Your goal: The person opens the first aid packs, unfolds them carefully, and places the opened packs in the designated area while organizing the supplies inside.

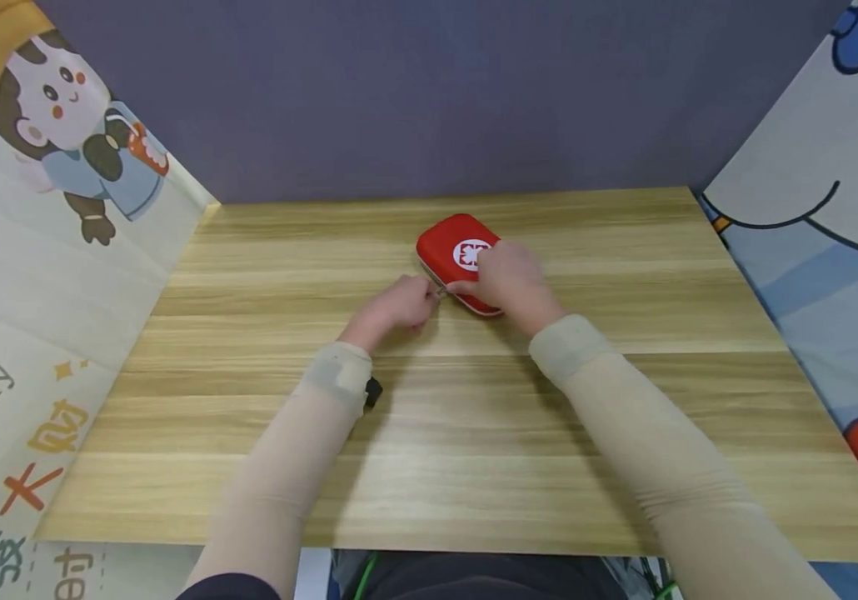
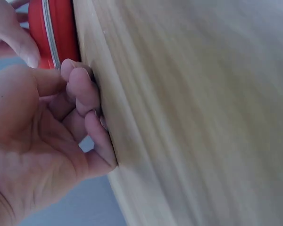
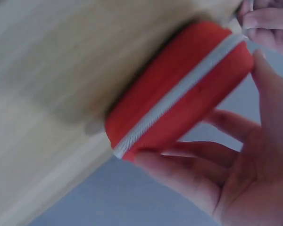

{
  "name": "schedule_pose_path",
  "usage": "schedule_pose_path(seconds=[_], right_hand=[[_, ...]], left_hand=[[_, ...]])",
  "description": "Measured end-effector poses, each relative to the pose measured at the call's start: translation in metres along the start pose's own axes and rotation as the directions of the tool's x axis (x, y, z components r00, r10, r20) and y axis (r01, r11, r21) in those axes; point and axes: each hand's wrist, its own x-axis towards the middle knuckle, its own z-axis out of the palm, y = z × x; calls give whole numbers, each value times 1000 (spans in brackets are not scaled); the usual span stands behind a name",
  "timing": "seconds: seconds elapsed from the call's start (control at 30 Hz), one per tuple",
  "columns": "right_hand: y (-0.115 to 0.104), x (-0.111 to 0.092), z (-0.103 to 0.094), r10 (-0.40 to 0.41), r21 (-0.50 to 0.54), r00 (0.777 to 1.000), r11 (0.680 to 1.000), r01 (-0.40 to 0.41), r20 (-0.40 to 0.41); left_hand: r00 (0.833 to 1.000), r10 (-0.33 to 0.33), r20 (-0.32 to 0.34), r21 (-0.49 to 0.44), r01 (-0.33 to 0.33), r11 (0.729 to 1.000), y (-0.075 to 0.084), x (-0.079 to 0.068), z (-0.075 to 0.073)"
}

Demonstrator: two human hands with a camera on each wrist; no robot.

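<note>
A red zip case (image 1: 447,242) with a white round emblem lies flat on the wooden table, a pale zip (image 3: 179,89) running round its side. At the case's near-left corner, my left hand (image 1: 404,302) pinches the small metal zip pull (image 1: 440,292) between thumb and index finger; the other fingers are curled close to the tabletop. My right hand (image 1: 513,279) holds the case from above. Its thumb sits at the corner by the zip pull, and its fingers spread across the top to the opposite edge, as the right wrist view shows.
The wood-grain table (image 1: 474,450) stretches around the case to a dark blue-grey back panel (image 1: 444,100). Printed cloth with a cartoon figure (image 1: 69,125) hangs at the left, and another printed sheet (image 1: 811,167) at the right.
</note>
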Motion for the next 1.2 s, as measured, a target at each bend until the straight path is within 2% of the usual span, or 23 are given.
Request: schedule_pose_path(seconds=[0.23,0.33,0.4,0.57,0.67,0.93,1.2], right_hand=[[-2,-25,-18,-41,-118,984,991,63,176],[-5,-33,-25,-29,-107,974,993,54,223],[-7,-35,-27,-19,-61,970,997,35,241],[-4,-27,-23,-64,140,965,990,28,256],[0,-21,-22,-110,207,964,977,59,244],[4,-17,-24,-169,208,947,972,113,272],[5,-16,-25,-176,201,953,971,128,248]], left_hand=[[997,-55,-50,-46,53,998,6,4,2],[996,-79,-50,-64,75,995,7,5,2],[994,-94,-48,-62,91,994,7,6,1],[993,-107,-38,-71,104,992,6,6,-1],[994,-101,-41,-92,97,991,6,5,-1],[996,-80,-29,-100,77,992,2,2,1],[998,-39,-44,-65,36,997,4,-1,4]])
